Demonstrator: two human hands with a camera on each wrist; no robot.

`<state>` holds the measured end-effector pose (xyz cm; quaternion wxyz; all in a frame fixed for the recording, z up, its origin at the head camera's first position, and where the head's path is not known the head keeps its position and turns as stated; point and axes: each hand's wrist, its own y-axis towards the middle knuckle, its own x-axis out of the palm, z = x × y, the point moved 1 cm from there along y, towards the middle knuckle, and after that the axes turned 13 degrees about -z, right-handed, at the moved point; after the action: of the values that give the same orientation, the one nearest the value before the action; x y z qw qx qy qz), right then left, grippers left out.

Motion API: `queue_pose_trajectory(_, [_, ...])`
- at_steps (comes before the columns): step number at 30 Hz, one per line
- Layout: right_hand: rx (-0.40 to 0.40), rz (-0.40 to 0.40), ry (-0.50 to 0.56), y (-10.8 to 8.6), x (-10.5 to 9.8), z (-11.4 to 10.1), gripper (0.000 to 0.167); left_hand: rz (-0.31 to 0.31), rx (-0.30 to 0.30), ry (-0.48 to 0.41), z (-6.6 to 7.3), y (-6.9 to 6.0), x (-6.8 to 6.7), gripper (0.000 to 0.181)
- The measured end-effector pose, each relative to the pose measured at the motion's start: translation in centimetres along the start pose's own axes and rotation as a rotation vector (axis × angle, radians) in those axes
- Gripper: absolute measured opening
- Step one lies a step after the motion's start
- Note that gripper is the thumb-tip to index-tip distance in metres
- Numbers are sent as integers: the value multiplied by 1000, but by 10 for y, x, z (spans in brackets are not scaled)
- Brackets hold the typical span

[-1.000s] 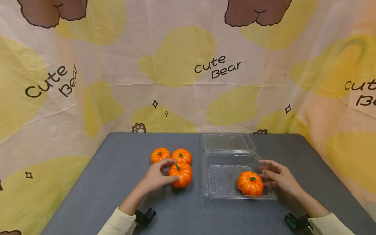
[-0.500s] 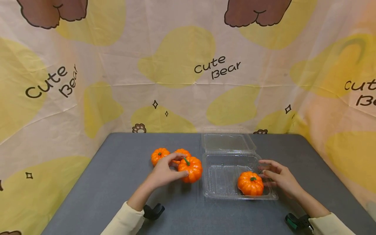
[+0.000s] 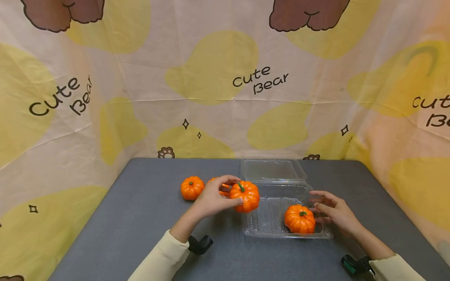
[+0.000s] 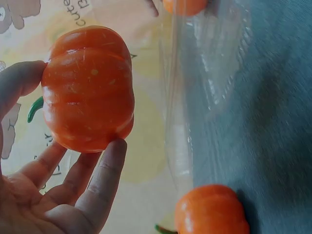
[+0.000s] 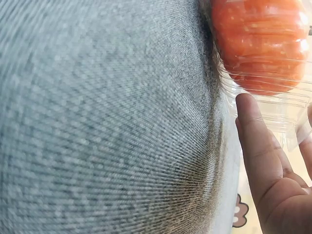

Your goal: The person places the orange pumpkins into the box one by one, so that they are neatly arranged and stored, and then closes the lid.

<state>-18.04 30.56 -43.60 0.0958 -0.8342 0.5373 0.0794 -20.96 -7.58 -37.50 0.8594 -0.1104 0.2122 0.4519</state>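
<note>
Between thumb and fingers, the left hand (image 3: 215, 198) holds an orange pumpkin (image 3: 245, 196) by its sides, raised at the left edge of a clear plastic container (image 3: 261, 218). The left wrist view shows the same pumpkin (image 4: 90, 90) pinched by the left hand (image 4: 63, 195), its green stem to one side. Another pumpkin (image 3: 300, 219) sits inside the container at the front right. The right hand (image 3: 339, 214) is at the container's right wall, fingers slightly bent; in the right wrist view a fingertip of the right hand (image 5: 273, 170) meets the clear wall beside the pumpkin (image 5: 263, 44).
On the grey table (image 3: 140, 218), one pumpkin (image 3: 192, 188) lies to the left, and another (image 3: 225, 189) is partly hidden behind the left hand. The container's lid (image 3: 274, 170) is folded back toward the patterned cloth (image 3: 211, 70).
The left hand has carried its pumpkin rightward and slightly up, from in front of the other pumpkins to the container's left edge. The right hand stays where it was.
</note>
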Motion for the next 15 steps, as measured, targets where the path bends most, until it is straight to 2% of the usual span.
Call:
queue_pose_trajectory(8, [-11,-4,0,0,0,1,40,-46,46,1,10,17,14,49])
queue_pose_trajectory(15, [-10,-2,-5,0,0,1,40,-70,69,51,10,32,28,50])
